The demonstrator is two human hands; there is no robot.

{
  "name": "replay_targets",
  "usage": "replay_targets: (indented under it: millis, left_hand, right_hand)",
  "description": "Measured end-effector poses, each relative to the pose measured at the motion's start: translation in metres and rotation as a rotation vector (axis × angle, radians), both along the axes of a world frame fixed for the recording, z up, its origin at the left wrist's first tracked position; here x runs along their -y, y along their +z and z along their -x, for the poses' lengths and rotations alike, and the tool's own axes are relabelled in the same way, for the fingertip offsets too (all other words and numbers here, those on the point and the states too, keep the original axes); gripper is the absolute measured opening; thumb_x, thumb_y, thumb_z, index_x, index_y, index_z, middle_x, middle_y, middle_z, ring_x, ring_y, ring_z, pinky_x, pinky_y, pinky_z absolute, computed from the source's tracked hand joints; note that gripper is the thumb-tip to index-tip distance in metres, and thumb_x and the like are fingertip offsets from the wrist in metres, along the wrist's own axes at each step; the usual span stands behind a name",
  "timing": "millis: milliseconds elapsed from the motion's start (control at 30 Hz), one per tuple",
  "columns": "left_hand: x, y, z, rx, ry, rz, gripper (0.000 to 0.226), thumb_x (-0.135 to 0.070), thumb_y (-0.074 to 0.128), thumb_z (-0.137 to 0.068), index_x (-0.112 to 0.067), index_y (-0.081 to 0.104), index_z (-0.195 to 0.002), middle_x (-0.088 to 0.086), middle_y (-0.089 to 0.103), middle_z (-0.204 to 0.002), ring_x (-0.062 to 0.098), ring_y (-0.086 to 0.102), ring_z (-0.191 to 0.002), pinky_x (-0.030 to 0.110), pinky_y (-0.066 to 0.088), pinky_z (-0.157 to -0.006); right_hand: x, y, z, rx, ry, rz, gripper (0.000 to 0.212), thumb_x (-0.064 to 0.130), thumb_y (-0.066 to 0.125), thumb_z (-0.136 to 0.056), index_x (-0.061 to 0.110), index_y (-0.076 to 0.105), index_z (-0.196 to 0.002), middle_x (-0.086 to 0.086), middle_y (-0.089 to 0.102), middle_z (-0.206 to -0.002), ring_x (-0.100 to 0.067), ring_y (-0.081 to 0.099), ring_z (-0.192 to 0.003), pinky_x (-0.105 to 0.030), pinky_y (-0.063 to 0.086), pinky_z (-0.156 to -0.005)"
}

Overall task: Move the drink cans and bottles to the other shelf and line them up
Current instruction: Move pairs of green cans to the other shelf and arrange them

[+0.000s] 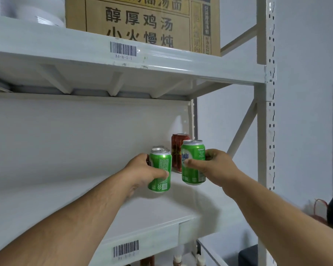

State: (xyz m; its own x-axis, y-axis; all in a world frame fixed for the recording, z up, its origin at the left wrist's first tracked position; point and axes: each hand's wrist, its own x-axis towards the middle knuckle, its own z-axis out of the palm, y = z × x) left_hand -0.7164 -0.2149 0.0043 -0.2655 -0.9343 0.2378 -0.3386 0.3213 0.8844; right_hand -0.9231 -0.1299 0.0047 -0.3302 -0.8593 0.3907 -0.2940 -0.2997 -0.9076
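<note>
Fingers of left hand (142,169) and right hand (213,166) around upright green cans (160,169), tops up.

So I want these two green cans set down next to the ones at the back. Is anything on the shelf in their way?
Nothing visible. The left hand holds one green can, the right hand the other. The shelf in front of the red can looks bare.

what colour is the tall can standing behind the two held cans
Red, with dark patterning; the tall can shows best in the head view.
</note>
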Motion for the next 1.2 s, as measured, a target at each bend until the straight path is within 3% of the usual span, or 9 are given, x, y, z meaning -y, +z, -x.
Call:
replay_targets:
  millis: [67, 300, 400, 633, 800, 900, 1067, 1200]
  left_hand:
    - [0.011, -0.001, 0.013, 0.013, 0.021, -0.008, 0.046, -0.013, 0.091, -0.069, -0.021, 0.067, -0.107, 0.003, 0.076, -0.104, 0.022, 0.074, -0.098, 0.046, 0.059, -0.096]
    - [0.044, -0.005, 0.047, -0.003, 0.055, -0.072, 0.045, -0.006, 0.09, -0.071, -0.025, 0.069, -0.107, 0.002, 0.078, -0.104, 0.022, 0.074, -0.098, 0.046, 0.059, -0.096]
    - [0.054, -0.006, 0.054, 0.0, 0.063, -0.088, 0.043, -0.006, 0.089, -0.075, -0.025, 0.066, -0.105, 0.002, 0.076, -0.105, 0.021, 0.074, -0.097, 0.039, 0.06, -0.087]
    - [0.073, -0.007, 0.065, -0.016, 0.112, -0.106, 0.044, -0.004, 0.091, -0.072, -0.019, 0.067, -0.107, 0.005, 0.078, -0.104, 0.024, 0.076, -0.096, 0.047, 0.06, -0.095]
    - [0.082, -0.011, 0.067, -0.039, 0.118, -0.092, 0.04, -0.003, 0.089, -0.074, -0.02, 0.065, -0.101, 0.006, 0.077, -0.103, 0.026, 0.076, -0.096, 0.049, 0.061, -0.093]
    - [0.087, -0.013, 0.066, -0.061, 0.117, -0.075, 0.046, -0.005, 0.09, -0.073, -0.02, 0.062, -0.106, 0.005, 0.075, -0.106, 0.026, 0.075, -0.097, 0.049, 0.062, -0.091]
    - [0.092, -0.017, 0.061, -0.108, 0.041, -0.149, 0.051, 0.002, 0.086, -0.076, -0.014, 0.065, -0.12, 0.005, 0.079, -0.111, 0.026, 0.076, -0.101, 0.048, 0.061, -0.094]
    - [0.095, -0.018, 0.058, -0.116, 0.002, -0.166, 0.051, 0.003, 0.081, -0.08, -0.017, 0.065, -0.125, 0.003, 0.08, -0.11, 0.024, 0.078, -0.099, 0.042, 0.064, -0.087]
  right_hand:
    - [0.013, 0.001, 0.01, 0.0, 0.033, -0.003, 0.028, 0.02, 0.091, -0.076, 0.013, 0.074, -0.097, -0.003, 0.079, -0.091, -0.006, 0.075, -0.072, -0.016, 0.055, -0.058]
    - [0.057, -0.001, 0.04, 0.023, 0.144, -0.025, 0.032, 0.017, 0.092, -0.074, 0.013, 0.075, -0.1, -0.002, 0.08, -0.093, -0.012, 0.078, -0.08, -0.023, 0.058, -0.068]
    - [0.072, -0.005, 0.048, 0.042, 0.169, -0.039, 0.033, 0.015, 0.093, -0.072, 0.013, 0.075, -0.1, 0.0, 0.081, -0.089, -0.012, 0.078, -0.079, -0.023, 0.058, -0.066]
    - [0.095, -0.015, 0.058, 0.036, 0.19, -0.097, 0.041, 0.017, 0.094, -0.07, 0.012, 0.072, -0.105, -0.003, 0.08, -0.096, -0.018, 0.078, -0.085, -0.031, 0.06, -0.077]
    - [0.106, -0.017, 0.057, 0.043, 0.255, -0.129, 0.036, 0.011, 0.093, -0.072, 0.01, 0.076, -0.103, -0.005, 0.081, -0.096, -0.021, 0.079, -0.087, -0.039, 0.062, -0.086]
    - [0.111, -0.019, 0.054, 0.037, 0.291, -0.156, 0.04, 0.01, 0.094, -0.07, 0.01, 0.077, -0.106, -0.005, 0.081, -0.098, -0.024, 0.078, -0.091, -0.045, 0.06, -0.092]
    - [0.111, -0.018, 0.045, 0.022, 0.333, -0.192, 0.04, 0.009, 0.094, -0.069, 0.009, 0.076, -0.105, -0.004, 0.081, -0.096, -0.021, 0.079, -0.091, -0.04, 0.061, -0.092]
    - [0.11, -0.019, 0.041, -0.013, 0.331, -0.226, 0.042, 0.011, 0.095, -0.068, 0.011, 0.076, -0.105, -0.003, 0.081, -0.096, -0.019, 0.078, -0.091, -0.038, 0.061, -0.092]
